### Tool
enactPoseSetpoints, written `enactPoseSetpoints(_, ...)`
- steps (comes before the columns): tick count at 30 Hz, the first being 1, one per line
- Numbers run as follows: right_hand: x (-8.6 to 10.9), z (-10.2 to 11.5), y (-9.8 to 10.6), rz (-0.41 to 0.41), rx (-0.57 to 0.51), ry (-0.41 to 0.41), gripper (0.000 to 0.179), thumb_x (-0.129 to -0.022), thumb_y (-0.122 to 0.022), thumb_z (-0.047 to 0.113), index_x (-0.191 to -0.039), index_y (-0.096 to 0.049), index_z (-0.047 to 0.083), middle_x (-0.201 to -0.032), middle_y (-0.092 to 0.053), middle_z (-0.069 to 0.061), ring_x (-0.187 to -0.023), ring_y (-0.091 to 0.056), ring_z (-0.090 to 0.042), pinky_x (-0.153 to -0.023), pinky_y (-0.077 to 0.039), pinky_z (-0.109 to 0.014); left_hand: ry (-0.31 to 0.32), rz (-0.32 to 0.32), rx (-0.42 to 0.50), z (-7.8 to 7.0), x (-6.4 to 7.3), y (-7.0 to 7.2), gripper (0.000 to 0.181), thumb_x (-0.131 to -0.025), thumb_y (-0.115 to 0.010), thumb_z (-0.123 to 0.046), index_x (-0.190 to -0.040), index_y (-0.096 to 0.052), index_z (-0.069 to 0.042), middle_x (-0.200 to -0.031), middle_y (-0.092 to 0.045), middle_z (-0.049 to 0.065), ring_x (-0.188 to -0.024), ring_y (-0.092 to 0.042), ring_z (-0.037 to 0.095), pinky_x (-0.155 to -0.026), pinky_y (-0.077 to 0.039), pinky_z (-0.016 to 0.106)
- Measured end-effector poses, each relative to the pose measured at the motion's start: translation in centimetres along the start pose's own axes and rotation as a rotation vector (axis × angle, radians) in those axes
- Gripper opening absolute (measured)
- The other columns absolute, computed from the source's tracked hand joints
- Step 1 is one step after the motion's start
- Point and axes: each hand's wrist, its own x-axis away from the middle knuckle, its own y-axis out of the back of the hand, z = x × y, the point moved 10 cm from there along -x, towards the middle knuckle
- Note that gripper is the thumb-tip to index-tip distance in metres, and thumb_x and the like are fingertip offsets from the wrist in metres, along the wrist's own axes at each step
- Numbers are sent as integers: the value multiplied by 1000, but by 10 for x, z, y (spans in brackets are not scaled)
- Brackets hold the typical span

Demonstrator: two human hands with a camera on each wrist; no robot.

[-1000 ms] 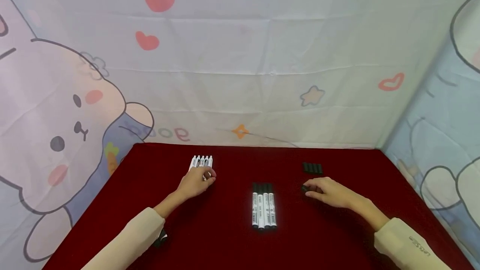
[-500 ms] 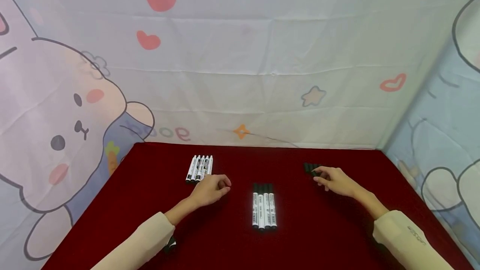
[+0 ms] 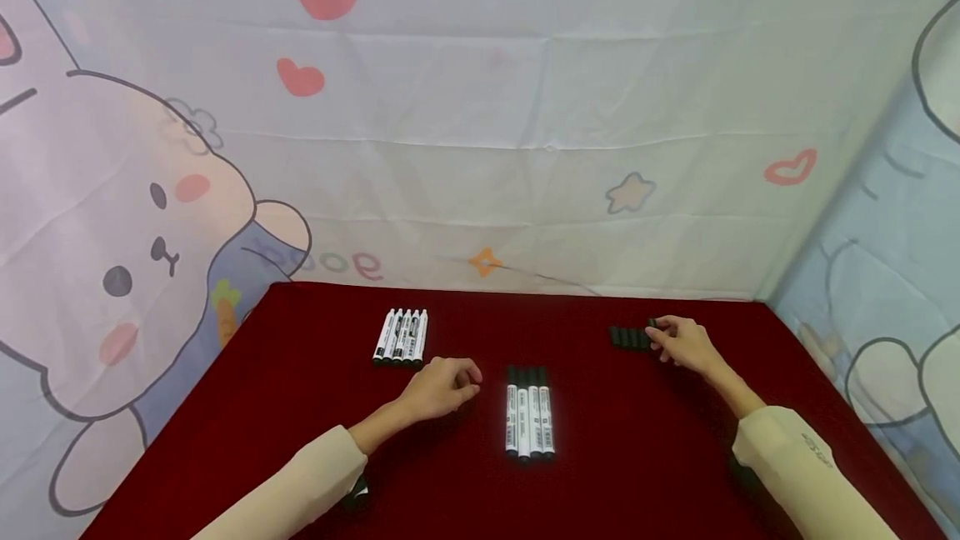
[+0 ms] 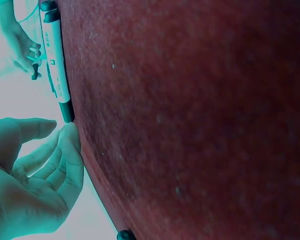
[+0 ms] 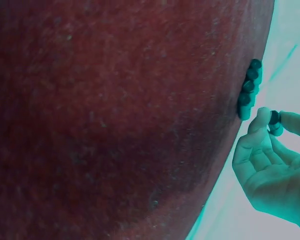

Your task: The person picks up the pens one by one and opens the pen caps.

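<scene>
My right hand (image 3: 686,344) pinches a black marker cap (image 5: 274,118) between thumb and fingertip, at the right end of a row of black caps (image 3: 628,338). In the right wrist view that cap is apart from the row. My left hand (image 3: 441,388) holds nothing, its fingers loosely bent, just left of several capped white markers (image 3: 529,419) lying side by side. One such marker (image 4: 55,60) shows beyond the fingertips in the left wrist view. Farther back on the left lie several white markers without caps (image 3: 401,336), their pale tips pointing away.
Dark red cloth (image 3: 600,473) covers the table. A dark object with a white patch (image 3: 358,490) is partly hidden under my left sleeve. Behind the table hangs a pale printed curtain (image 3: 480,107), with another side of it on the right.
My left hand has moved right, away from the uncapped markers and toward the capped ones. My right hand has carried the cap back and right to the end of the cap row.
</scene>
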Motion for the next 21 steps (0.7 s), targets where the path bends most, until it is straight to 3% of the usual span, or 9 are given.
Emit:
enactPoseSetpoints(12, 1, -19, -6, -8, -8, -57, 54, -107, -54, 21, -135, -46, -24, -96, -74, -28, -62, -63, -12, -51, -50, -27, -17, 66, 83, -14, -9, -16, 18, -97, -65, -6, -111, -67, 4, -78, -73, 14, -52, -62, 13, -49, -48, 21)
enactPoseSetpoints(16, -3, -21, -9, -7, -10, -62, 55, -107, -55, 23, -135, -46, -23, -91, -74, -24, -61, -62, -12, -50, -48, -27, 13, 99, 148, -12, -12, -23, 25, -98, -65, -10, -116, -64, 7, -79, -73, 16, -50, -65, 20, -45, -51, 24)
enactPoseSetpoints(21, -4, -26, -11, -9, -10, -85, 57, -107, -55, 25, -133, -48, -24, -81, -71, -16, -60, -60, -13, -53, -49, -29, 63, 136, 192, -9, -13, -32, 32, -98, -67, -15, -120, -62, 7, -79, -73, 14, -49, -65, 16, -45, -54, 27)
